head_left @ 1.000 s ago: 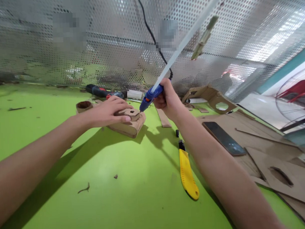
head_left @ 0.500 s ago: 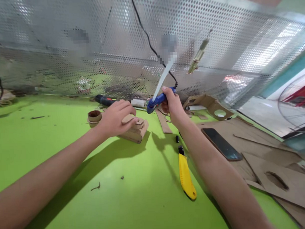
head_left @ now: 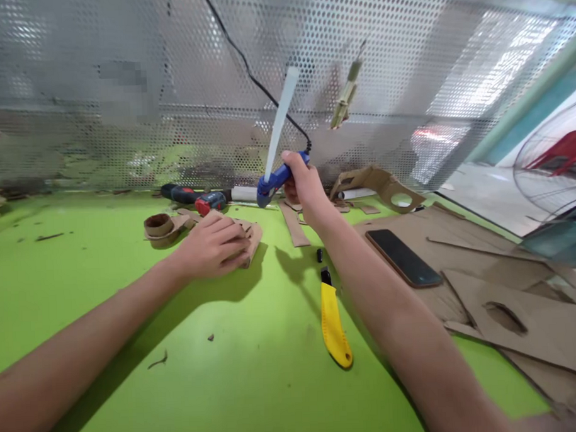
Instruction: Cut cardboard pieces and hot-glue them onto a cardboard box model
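My right hand (head_left: 303, 181) grips a blue hot glue gun (head_left: 278, 178) in the air above the far side of the green table. A long whitish glue stick (head_left: 282, 125) sticks up out of the gun, and a black cord runs from its handle. My left hand (head_left: 216, 244) lies over a small cardboard block (head_left: 255, 237), its fingers curled down on the top and near side. Most of the block is hidden under that hand. Left of it sits a rolled cardboard ring (head_left: 158, 225).
A yellow utility knife (head_left: 336, 324) lies on the green table (head_left: 256, 374) near a small black piece (head_left: 319, 255). To the right, a phone (head_left: 403, 257) rests on cardboard sheets (head_left: 547, 320). A cordless drill (head_left: 193, 197) lies by the perforated metal screen (head_left: 384, 137) at the back.
My left hand has come down and closed on the cardboard block. The drill's red end is now uncovered behind it. The view has shifted slightly, and the glue gun stays in my right hand.
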{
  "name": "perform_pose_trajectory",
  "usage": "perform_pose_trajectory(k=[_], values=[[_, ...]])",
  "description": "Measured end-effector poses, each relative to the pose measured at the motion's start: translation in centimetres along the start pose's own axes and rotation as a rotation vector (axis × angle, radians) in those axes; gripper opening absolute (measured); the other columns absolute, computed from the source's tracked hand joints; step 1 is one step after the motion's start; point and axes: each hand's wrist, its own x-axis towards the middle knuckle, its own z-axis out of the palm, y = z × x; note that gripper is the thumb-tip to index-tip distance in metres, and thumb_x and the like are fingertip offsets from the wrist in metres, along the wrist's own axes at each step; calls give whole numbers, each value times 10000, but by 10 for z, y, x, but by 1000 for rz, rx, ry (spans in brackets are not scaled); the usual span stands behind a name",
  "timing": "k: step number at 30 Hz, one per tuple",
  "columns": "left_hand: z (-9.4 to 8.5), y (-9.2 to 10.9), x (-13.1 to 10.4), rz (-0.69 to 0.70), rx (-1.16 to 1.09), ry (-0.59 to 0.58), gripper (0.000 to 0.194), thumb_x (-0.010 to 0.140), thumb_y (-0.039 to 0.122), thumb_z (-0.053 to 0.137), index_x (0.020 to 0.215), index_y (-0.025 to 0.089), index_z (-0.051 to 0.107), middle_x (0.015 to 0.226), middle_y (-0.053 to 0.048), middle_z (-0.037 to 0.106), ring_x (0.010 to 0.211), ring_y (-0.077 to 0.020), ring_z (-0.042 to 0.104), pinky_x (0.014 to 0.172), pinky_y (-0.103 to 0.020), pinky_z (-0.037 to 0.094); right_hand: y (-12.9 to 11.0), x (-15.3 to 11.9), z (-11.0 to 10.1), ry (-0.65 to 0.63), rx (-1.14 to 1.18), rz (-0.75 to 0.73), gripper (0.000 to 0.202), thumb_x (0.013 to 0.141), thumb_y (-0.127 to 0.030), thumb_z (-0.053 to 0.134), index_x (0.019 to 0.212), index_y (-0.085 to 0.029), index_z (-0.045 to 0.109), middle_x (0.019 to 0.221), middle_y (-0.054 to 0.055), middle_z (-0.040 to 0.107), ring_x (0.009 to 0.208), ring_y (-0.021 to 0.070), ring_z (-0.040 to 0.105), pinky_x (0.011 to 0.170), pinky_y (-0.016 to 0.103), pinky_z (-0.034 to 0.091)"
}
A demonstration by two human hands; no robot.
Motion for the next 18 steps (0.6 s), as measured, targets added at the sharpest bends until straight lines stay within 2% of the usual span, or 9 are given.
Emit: perform_pose_trajectory(k=[4, 13, 18], values=[[3, 1, -3, 7, -43, 22, 168, 1064, 266, 631, 1070, 246, 798, 1022, -93, 825, 940, -283, 703, 839, -476, 498, 2, 0, -1, -21, -4, -6, 580, 947, -592, 776, 671, -280, 373, 502, -72, 370, 396, 83, 315, 375, 250, 227], [15, 1, -7, -151, -63, 73, 285, 1098, 229, 522, 929, 241, 751, 943, -112, 787, 892, -271, 692, 806, -446, 547, 3, -1, 0, -15, -23, 2, 597, 967, -589, 764, 666, -278, 354, 501, -71, 345, 396, 88, 298, 371, 252, 222], [18, 3, -12, -218, -88, 254, 260, 1138, 236, 463, 982, 244, 670, 1014, -112, 783, 989, -268, 720, 848, -435, 571, 3, 2, 0, -33, 0, 1, 620, 958, -611, 780, 668, -284, 339, 504, -78, 325, 393, 90, 309, 370, 253, 238]])
